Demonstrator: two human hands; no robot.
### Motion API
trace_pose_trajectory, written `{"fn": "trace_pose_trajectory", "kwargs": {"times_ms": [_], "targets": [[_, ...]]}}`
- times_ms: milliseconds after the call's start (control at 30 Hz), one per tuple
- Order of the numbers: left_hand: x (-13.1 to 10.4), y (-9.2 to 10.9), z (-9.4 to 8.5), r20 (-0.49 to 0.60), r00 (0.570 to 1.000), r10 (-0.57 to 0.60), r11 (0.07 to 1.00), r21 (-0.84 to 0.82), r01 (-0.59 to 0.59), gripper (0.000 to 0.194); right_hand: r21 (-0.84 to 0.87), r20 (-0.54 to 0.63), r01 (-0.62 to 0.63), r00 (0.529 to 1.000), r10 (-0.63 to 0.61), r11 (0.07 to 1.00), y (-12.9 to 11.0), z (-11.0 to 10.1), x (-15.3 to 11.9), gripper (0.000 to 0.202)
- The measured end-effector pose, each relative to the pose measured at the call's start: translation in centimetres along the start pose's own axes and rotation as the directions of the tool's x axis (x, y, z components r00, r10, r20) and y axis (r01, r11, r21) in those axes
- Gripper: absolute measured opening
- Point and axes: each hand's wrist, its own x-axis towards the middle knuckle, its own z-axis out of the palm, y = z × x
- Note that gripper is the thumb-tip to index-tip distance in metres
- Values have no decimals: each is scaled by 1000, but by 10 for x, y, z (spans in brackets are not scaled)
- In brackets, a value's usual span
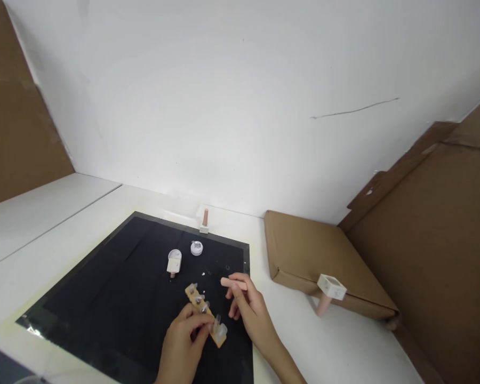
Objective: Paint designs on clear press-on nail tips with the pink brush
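Observation:
In the head view, my right hand (243,301) is closed around a short pinkish stick (229,282), thumb against fingers, just above the black mat. My left hand (187,336) pinches at the side of a narrow yellow strip (218,341); its fingertips cover whatever they grip. Several clear, translucent plastic pieces (221,329) stand up along the strip, which lies at a slant between both hands. Beyond them on the mat rest a white rounded part (174,261) with a metal stub and a white ring (197,248).
The black mat (116,282) covers much of the white table. A white block with a pinkish peg (205,221) stands at its far edge. To the right are a flat cardboard box (312,245) and a white square holder (332,287) on a pinkish handle. Cardboard walls flank both sides.

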Motion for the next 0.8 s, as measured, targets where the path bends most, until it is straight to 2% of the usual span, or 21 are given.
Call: {"fn": "trace_pose_trajectory", "kwargs": {"times_ms": [100,500,600,800], "targets": [[0,2,0,17,1000,-14,999,29,13,24,-5,12,10,1000,-10,1000,1,0,0,29],[-2,5,1,-54,999,-8,998,56,11,24,-39,51,56,997,-54,998,-2,-2,-3,27],[-2,6,1,-40,999,3,997,71,0,25,-41,59,66,996,-64,997,-1,-2,-2,26],[-5,-3,0,-71,997,29,997,73,-24,23,-42,59,79,995,-76,996,-2,-3,-4,26]]}}
